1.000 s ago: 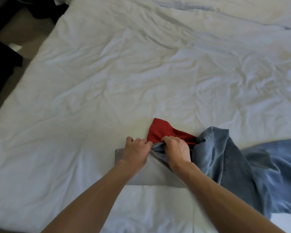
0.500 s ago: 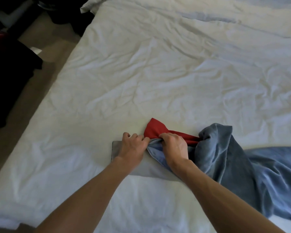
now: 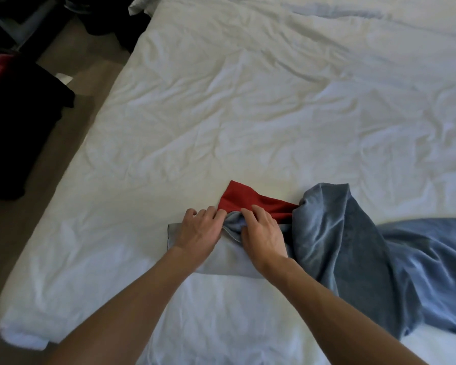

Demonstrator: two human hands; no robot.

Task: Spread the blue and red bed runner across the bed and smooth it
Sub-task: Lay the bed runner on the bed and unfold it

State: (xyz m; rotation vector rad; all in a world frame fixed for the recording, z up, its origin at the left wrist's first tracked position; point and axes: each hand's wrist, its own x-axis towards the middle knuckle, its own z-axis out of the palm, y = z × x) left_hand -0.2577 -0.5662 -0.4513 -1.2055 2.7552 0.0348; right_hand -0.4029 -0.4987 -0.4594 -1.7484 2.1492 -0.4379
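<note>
The bed runner (image 3: 340, 233) lies on the near right part of the bed (image 3: 248, 114), on top of the white cover. It is made of soft, fuzzy blue cloth, a bit like a towel. Most of it is bunched up in big loose folds that run off to the right edge of the view. One red patch (image 3: 250, 200) of smooth cloth pokes out on the far side, shaped like a small flap with a pointed corner. The left end of the runner is a flat, pale grey-blue piece with a straight edge and a square corner. The left hand (image 3: 200, 230) sits on that flat piece with its fingers curled down into the fold, gripping the cloth. The right hand (image 3: 263, 233) is just beside it, almost touching, and its curled fingers pinch a small bunch of the blue cloth. The thumbs are hard to see, so I cannot tell how they sit. Both bare arms reach in from the near edge. The bed cover is white and full of little wrinkles. On the left is a brown floor (image 3: 50, 180) with a dark heap (image 3: 16, 127) on it.
</note>
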